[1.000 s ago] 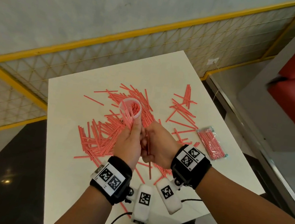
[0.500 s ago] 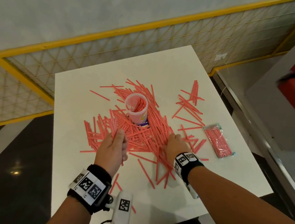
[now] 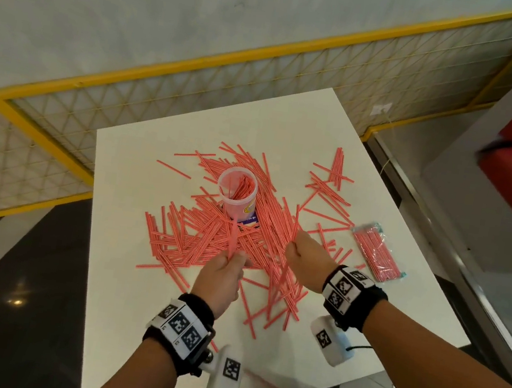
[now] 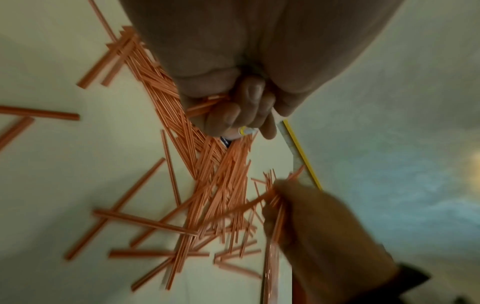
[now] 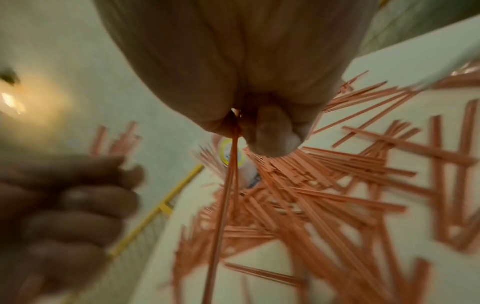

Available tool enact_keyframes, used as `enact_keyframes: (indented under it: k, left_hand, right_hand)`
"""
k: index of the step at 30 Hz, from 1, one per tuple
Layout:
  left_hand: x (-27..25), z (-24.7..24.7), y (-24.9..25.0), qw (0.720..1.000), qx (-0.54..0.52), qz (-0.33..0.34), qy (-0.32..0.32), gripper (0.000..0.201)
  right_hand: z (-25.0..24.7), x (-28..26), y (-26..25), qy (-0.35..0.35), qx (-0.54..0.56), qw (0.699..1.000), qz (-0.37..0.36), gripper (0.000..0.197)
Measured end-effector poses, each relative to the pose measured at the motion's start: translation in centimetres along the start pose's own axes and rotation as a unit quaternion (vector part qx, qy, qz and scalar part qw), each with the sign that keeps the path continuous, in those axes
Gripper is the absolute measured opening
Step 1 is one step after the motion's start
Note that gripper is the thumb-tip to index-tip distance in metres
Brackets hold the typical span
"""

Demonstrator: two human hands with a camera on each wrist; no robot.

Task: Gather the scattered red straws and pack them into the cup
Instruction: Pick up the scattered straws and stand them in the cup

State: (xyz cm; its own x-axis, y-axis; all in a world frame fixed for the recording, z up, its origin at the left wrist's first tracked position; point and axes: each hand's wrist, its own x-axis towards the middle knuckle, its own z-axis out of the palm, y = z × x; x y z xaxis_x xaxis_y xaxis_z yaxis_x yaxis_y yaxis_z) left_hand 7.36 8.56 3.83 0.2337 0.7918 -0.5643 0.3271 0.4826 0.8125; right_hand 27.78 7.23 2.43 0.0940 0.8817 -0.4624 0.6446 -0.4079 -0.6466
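On the white table (image 3: 116, 240), loose red straws (image 3: 196, 238) lie heaped around the upright cup (image 3: 237, 196), which already holds some. The left hand (image 3: 223, 279), just before the heap, grips a few straws in its curled fingers. The right hand (image 3: 307, 260), beside it over the heap, pinches a couple more.

One cup (image 3: 237, 195) stands on my one white table (image 3: 118, 273), with a handful of straws upright inside it, too crowded to count. Loose red straws (image 3: 202, 239) lie around it by the dozens, well past any exact tally. One sealed packet of straws (image 3: 377, 252) lies apart. My two hands: the left hand (image 3: 222, 279) grips a few straws, the right hand (image 3: 308, 256) a few more.
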Motion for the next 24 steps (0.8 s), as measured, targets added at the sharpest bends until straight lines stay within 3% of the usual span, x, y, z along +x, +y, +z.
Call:
enact_keyframes:
  k: [4, 8, 12, 15, 20, 24]
  left_hand:
    - [-0.1, 2.5, 0.2, 0.991, 0.117, 0.046, -0.054, 0.023]
    - [-0.4, 3.9, -0.4, 0.978, 0.18, 0.081, -0.07, 0.026]
    - [-0.8, 4.0, -0.3, 0.975, 0.184, 0.085, -0.096, 0.029]
    - [-0.7, 3.4, -0.1, 0.976, 0.178, 0.078, -0.098, 0.027]
    - [-1.2, 1.3, 0.4, 0.986, 0.137, 0.05, -0.077, 0.032]
    - [-2.2, -0.8, 0.1, 0.994, 0.094, 0.04, -0.05, 0.023]
  right_hand:
    - [-0.9, -0.7, -0.3, 0.017, 0.168, 0.985, 0.034, 0.02]
    - [-0.5, -0.7, 0.1, 0.014, 0.349, 0.936, 0.054, 0.018]
    - [0.7, -1.0, -0.5, 0.048, 0.361, 0.931, 0.03, 0.021]
    - [1.4, -1.1, -1.1, 0.059, 0.286, 0.956, -0.015, 0.033]
    - [2.5, -1.1, -1.7, 0.059, 0.234, 0.967, -0.084, 0.04]
    - [4.0, -0.8, -1.3, 0.013, 0.33, 0.943, -0.047, 0.041]
